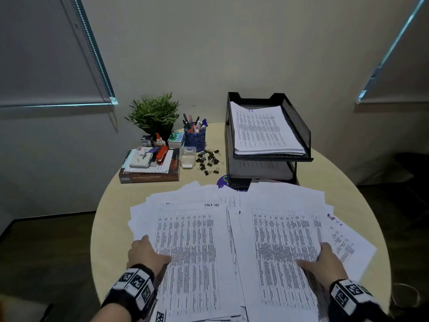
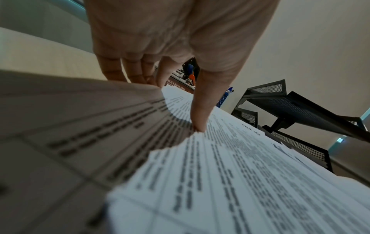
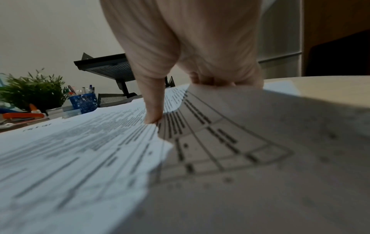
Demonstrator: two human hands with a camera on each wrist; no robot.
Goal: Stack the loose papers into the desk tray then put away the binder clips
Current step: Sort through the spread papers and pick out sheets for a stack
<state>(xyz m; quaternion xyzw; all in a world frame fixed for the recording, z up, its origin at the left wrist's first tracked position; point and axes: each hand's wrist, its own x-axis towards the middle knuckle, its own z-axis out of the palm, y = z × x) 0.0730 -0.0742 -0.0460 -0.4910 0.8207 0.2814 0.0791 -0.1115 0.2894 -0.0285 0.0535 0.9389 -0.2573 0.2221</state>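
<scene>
Hands, two: left grip (image 1: 148,252) and right grip (image 1: 322,261) each pinch loose papers (image 1: 209,240) by one edge.

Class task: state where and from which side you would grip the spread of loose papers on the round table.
Grip the loose papers at their outer side edges, coming in from left and right: the sheets fan wide and flat, and the left hand and right hand already pinch there, thumbs on top.

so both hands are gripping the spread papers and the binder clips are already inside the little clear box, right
Not quite. In the head view the binder clips lie loose on the table, beside the clear box, not inside it. The rest holds: the left hand and right hand each grip the spread papers.
</scene>
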